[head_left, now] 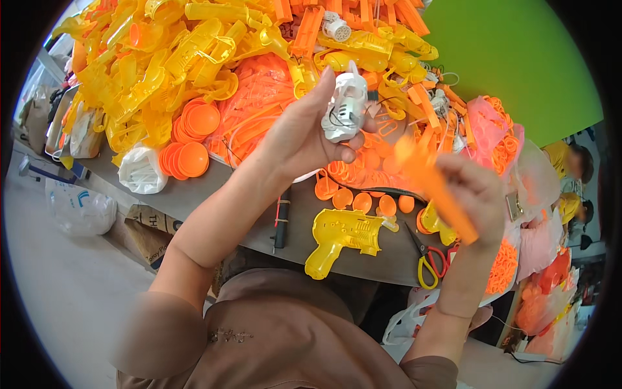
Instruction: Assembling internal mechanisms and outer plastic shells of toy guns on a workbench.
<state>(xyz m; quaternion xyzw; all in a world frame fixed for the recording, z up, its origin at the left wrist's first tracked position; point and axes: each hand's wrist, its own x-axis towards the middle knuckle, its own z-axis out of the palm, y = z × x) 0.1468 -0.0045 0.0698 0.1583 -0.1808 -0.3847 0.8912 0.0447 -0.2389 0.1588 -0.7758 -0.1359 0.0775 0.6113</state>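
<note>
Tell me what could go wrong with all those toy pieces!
The yellow gun-shaped shell lies at the table's near edge, so a bump might knock it off. The scissors lie close to the right forearm and could poke it. The left hand holds a white part with thin dark wire on it, which might snag.

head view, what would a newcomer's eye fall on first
Probably the heap of translucent yellow plastic shells across the upper left, then the flat bright green surface at upper right. Near the middle, a small rounded white plastic part in the left grip and a long, blurred orange plastic piece in the right grip stand out. Below them, a yellow pistol-shaped plastic shell lies at the front edge of the grey tabletop.
</note>
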